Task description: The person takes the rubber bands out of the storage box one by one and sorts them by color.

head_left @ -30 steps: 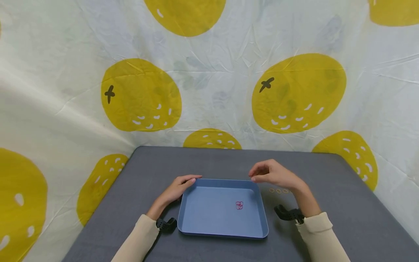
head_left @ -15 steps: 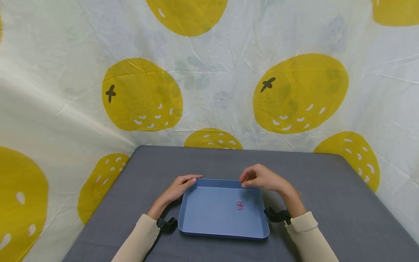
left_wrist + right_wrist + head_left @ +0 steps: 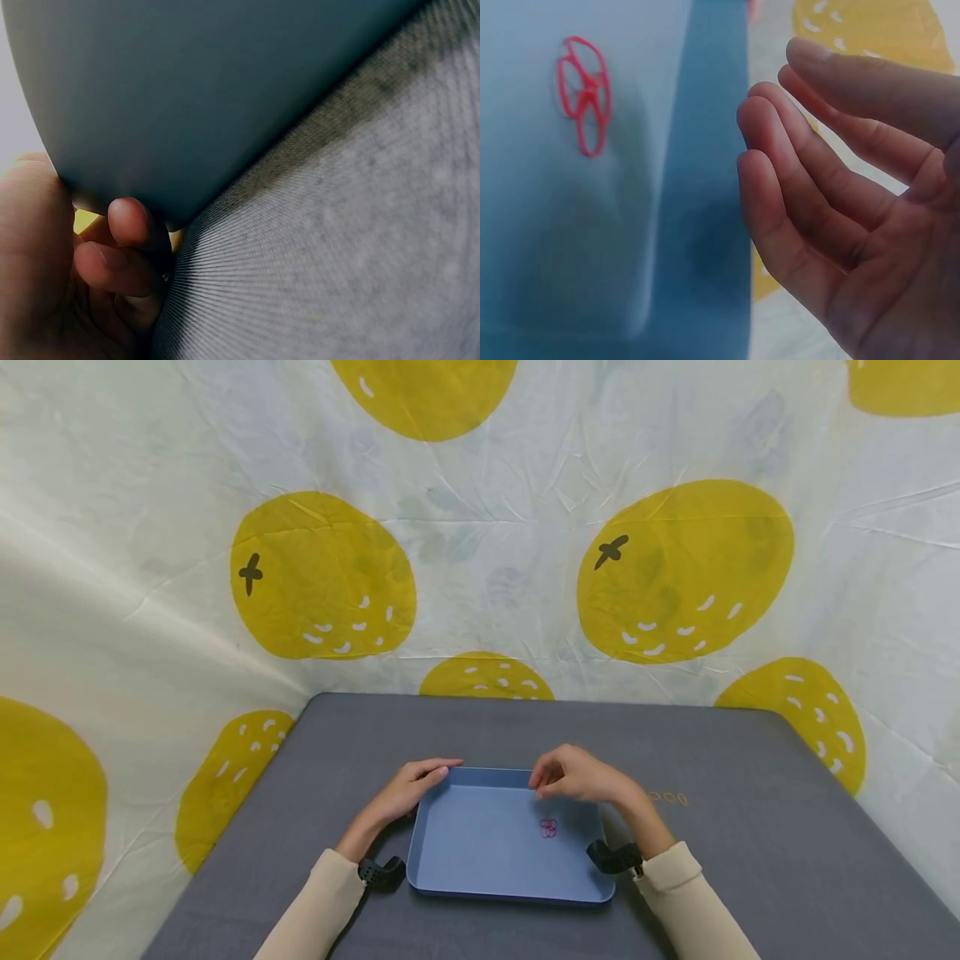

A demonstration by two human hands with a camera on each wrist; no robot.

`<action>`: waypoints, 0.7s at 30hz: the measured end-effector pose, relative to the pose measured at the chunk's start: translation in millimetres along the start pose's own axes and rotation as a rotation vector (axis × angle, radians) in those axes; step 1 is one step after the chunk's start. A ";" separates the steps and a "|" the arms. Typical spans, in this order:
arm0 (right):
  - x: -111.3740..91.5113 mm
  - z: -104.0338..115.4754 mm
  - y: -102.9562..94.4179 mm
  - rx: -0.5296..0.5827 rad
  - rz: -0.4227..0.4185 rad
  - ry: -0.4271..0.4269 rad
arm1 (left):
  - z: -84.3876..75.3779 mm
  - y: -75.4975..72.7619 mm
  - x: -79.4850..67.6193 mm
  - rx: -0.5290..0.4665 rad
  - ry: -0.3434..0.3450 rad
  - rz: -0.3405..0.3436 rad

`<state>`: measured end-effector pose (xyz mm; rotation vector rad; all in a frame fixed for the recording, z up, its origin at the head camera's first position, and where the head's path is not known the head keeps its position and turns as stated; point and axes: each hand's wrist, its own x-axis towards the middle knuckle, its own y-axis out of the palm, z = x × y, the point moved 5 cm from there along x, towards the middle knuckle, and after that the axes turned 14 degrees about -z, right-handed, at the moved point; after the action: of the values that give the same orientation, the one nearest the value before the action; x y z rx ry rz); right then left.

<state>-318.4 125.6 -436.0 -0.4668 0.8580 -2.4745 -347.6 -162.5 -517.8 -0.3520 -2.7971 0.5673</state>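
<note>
A shallow blue tray lies on the grey table. My left hand grips its far left corner; in the left wrist view, curled fingers touch the tray's outer wall. Over the far right part of the tray hovers my right hand, fingers loosely bent. In the right wrist view this hand shows a gap between thumb and fingers, with nothing seen between them. A cluster of thin red loops, like rubber bands in a flower shape, lies on the tray floor, apart from the right hand.
Several small yellow rings lie in a row on the table right of the tray, partly hidden by the right forearm. A fruit-patterned cloth hangs behind the table. Both wrists wear black straps.
My right hand has moved left and slightly nearer, from the tray's far right corner to over its far side. The left hand, tray and red loops have stayed in place.
</note>
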 end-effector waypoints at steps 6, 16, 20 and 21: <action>3.1 -5.6 11.2 -0.020 0.028 -0.006 | 0.3 -0.1 0.3 -0.002 -0.001 -0.005; 4.5 -16.5 18.5 -0.087 0.024 0.066 | 1.0 0.4 0.5 -0.015 -0.006 -0.003; 3.7 -15.8 20.3 -0.117 0.020 0.080 | 0.0 -0.2 -0.3 -0.013 -0.008 -0.007; 3.5 -15.5 20.6 -0.125 0.020 0.085 | -0.4 -0.3 -0.5 -0.012 -0.007 -0.008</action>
<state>-321.7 117.0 -460.3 -0.3954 1.0510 -2.4474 -347.0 -162.8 -517.5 -0.3413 -2.8089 0.5510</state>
